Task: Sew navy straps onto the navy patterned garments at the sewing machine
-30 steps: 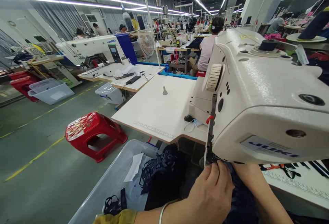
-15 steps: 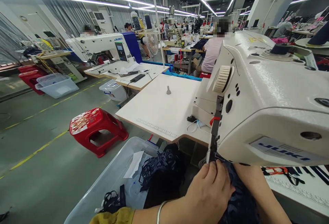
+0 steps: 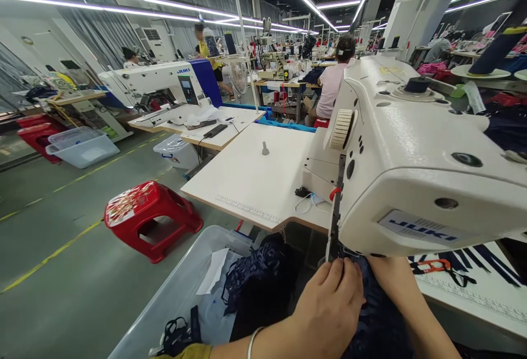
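My left hand (image 3: 331, 301) is at the needle end of a white sewing machine (image 3: 415, 200), its fingers bent and pressed together on dark blue fabric (image 3: 381, 320). The patterned cloth hangs down in front of me, between my forearms. Just to the right, my right hand (image 3: 382, 268) reaches under the machine head beside the same fabric. Its fingers are hidden by the machine and the cloth. The needle and the exact stitching spot are also out of sight.
A clear plastic bin (image 3: 164, 298) with dark blue pieces stands at lower left, near a red stool (image 3: 150, 216). The white tabletop (image 3: 255, 183) lies behind. Orange-handled snips (image 3: 432, 265) and dark straps rest at right. A seated co-worker (image 3: 331, 84) is farther back.
The view has shifted slightly, with the machine now a little further left in the picture. Both hands stay by the needle end, the left still gripping the fabric.
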Available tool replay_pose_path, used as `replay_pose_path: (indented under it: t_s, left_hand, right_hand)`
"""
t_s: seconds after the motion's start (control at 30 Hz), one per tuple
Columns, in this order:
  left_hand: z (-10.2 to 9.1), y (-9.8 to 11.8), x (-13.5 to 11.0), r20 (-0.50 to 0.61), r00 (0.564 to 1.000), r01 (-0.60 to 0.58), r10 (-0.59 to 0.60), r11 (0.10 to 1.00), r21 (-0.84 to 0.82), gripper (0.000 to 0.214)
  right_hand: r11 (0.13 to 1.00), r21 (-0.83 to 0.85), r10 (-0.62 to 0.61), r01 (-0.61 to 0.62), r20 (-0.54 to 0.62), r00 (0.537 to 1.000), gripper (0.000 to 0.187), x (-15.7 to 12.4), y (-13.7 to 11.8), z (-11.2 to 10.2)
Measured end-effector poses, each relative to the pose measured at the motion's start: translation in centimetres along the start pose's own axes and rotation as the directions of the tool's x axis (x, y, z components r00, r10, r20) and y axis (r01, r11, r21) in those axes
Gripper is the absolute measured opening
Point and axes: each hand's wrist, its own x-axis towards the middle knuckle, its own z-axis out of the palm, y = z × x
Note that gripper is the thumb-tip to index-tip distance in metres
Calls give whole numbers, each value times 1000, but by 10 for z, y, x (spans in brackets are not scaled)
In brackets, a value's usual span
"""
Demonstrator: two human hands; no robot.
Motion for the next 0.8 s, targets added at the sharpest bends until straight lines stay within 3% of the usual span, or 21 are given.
replay_pose_path:
  t_s: [0.33, 0.8]
  left_hand:
    - [7, 3, 3, 13, 998, 65, -65, 997, -31, 39]
    - [7, 2, 6, 15, 999, 50, -50, 998, -45, 40]
  right_hand:
    - [997, 23, -74, 74, -6, 997, 32, 11, -4, 2]
    - [996, 17, -85, 85, 3, 996, 30, 7, 6, 7]
